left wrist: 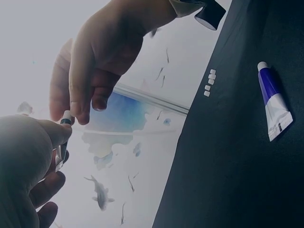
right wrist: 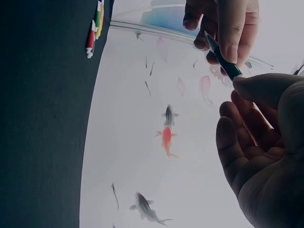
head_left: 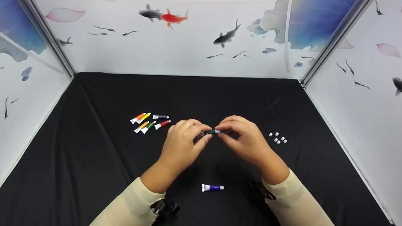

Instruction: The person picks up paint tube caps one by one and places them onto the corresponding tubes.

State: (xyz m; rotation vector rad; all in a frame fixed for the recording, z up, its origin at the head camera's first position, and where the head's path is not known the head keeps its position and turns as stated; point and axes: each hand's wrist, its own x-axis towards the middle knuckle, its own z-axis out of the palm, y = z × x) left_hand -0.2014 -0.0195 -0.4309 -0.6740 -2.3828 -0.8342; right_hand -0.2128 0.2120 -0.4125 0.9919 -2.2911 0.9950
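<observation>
My left hand (head_left: 182, 142) pinches a small dark green paint tube (head_left: 210, 132) between thumb and fingers, held up over the black cloth. At the tube's other end, the thumb and forefinger of my right hand (head_left: 246, 135) pinch its white cap (left wrist: 67, 114). The right wrist view shows the same tube (right wrist: 223, 57) slanting from the left fingers down to the right thumb. Nearer to me lies a purple paint tube (head_left: 214, 188) with a white cap on; it also shows in the left wrist view (left wrist: 273, 97).
Several paint tubes (head_left: 150, 125), in orange, yellow, green, red and dark blue, lie grouped on the left of the black cloth (head_left: 103, 188). To the right is a cluster of several loose white caps (head_left: 276, 140). White panels (head_left: 188, 47) with painted fish enclose three sides.
</observation>
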